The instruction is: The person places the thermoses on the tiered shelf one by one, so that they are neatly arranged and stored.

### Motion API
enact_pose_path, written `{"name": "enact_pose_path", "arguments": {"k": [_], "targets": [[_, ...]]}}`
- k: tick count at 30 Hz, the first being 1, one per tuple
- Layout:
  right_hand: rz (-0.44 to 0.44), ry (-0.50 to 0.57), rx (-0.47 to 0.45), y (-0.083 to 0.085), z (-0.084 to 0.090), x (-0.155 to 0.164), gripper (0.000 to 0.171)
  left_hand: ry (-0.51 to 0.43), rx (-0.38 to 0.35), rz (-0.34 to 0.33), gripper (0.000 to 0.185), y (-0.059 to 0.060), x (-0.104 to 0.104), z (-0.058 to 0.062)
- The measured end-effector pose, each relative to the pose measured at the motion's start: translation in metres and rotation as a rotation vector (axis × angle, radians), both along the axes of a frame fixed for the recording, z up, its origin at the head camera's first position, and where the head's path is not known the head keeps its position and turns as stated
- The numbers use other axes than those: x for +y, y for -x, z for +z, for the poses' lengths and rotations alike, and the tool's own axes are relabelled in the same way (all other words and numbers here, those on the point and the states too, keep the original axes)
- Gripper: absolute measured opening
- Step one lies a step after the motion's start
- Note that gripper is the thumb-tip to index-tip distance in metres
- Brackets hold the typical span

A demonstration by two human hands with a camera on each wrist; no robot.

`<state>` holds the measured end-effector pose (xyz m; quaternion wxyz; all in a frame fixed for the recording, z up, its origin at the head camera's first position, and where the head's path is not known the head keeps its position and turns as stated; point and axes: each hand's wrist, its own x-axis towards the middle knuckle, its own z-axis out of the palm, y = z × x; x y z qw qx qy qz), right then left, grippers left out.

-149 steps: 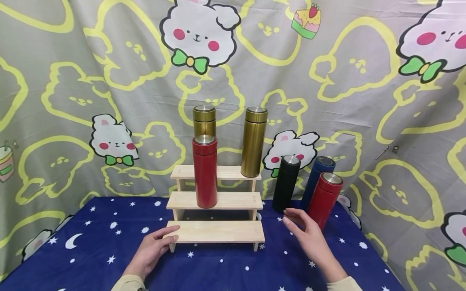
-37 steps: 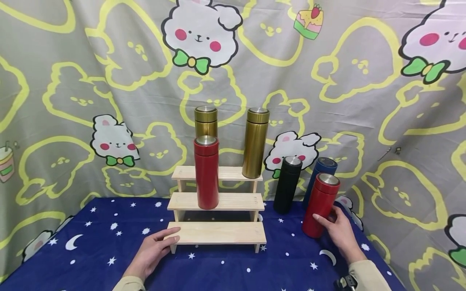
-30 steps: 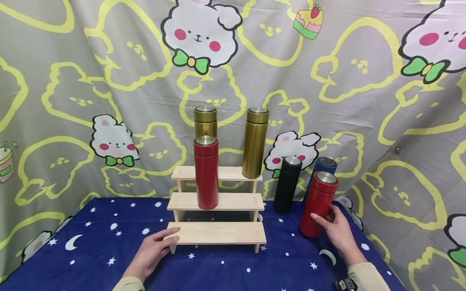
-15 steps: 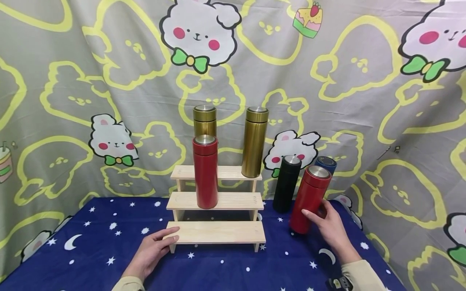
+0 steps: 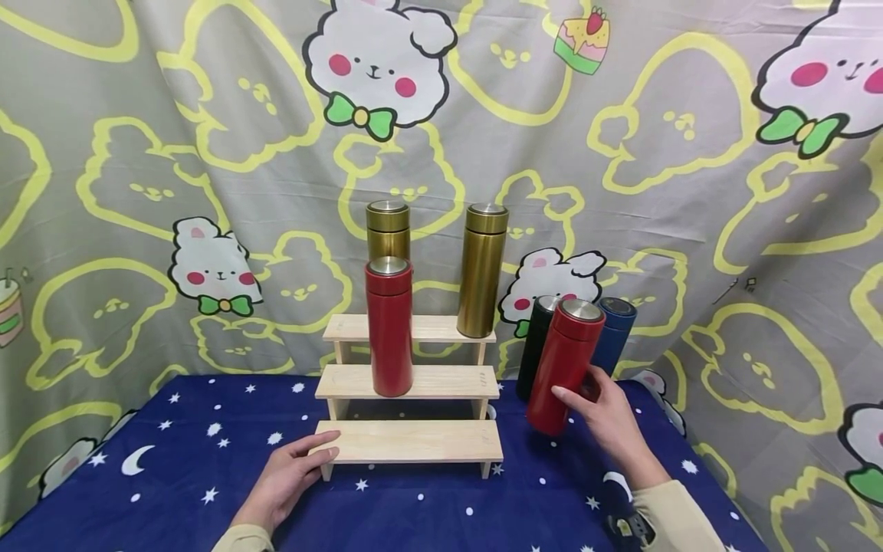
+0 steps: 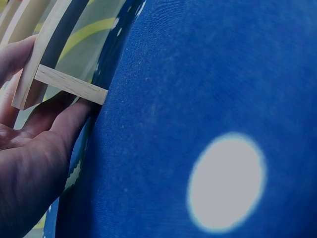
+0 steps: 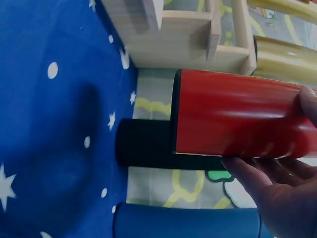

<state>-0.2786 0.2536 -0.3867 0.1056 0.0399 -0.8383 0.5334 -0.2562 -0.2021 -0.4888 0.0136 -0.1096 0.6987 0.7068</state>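
Observation:
My right hand [image 5: 610,425] grips a red thermos [image 5: 562,368] around its body, slightly tilted. In the right wrist view the red thermos [image 7: 233,114] hangs clear of the cloth, with its shadow below. Partly behind it stand a black thermos [image 5: 530,360] and a blue thermos [image 5: 614,333]. My left hand [image 5: 283,475] holds the left end of the lowest step of a three-tier wooden stand [image 5: 421,438]; the left wrist view shows fingers on both sides of the board [image 6: 47,42]. Another red thermos [image 5: 390,337] stands on the middle step.
Two gold thermoses, a left one [image 5: 388,230] partly hidden and a right one [image 5: 480,276], stand on the top step. A dark blue star-patterned cloth [image 5: 207,429] covers the table. Behind hangs a grey cartoon curtain [image 5: 276,184].
My right hand has taken hold of the right-hand red thermos, lifted it and carried it left, now in front of the black one. My left hand has stayed on the stand.

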Motion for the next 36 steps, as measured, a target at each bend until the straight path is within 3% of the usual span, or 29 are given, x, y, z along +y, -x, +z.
{"name": "enact_pose_path", "arguments": {"k": [14,22,36], "targets": [[0.032,0.041,-0.001,0.003,0.021,-0.023,0.078,-0.006,-0.001,-0.005,0.041,0.001,-0.001,-0.003],[0.072,0.058,0.049,0.002,0.03,-0.033,0.068,-0.003,0.004,-0.004,0.041,0.001,-0.001,-0.004],[0.109,0.066,0.074,0.005,0.042,-0.051,0.065,0.006,0.006,-0.004,0.04,-0.001,-0.001,-0.002]]}}
